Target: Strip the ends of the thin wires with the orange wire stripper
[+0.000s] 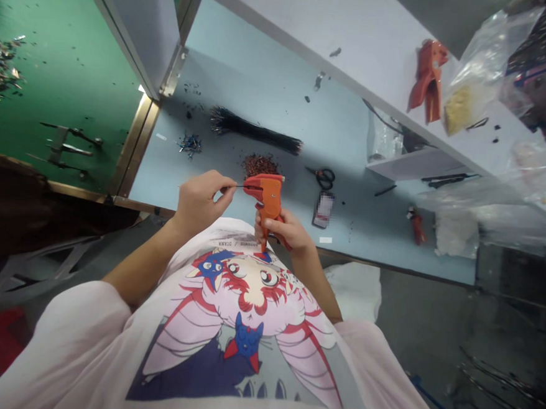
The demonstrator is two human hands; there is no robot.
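Note:
My left hand [201,199] pinches a thin dark wire between thumb and fingertips and feeds its end into the jaws of an orange wire stripper [268,195]. My right hand [283,230] is wrapped around the stripper's handle, which partly hides it. Both hands are held above the front edge of a pale blue workbench [224,101]. Beyond them lie a long bundle of black wires [254,130] and a small heap of reddish-brown wire pieces [260,165], neither touching my hands.
Black-handled scissors [324,178], a phone [324,209] and a small red tool [416,226] lie on the bench. A white shelf above holds another orange stripper [428,81] and plastic bags [483,69]. At left, a green mat [67,65] holds metal scraps and pliers [69,148].

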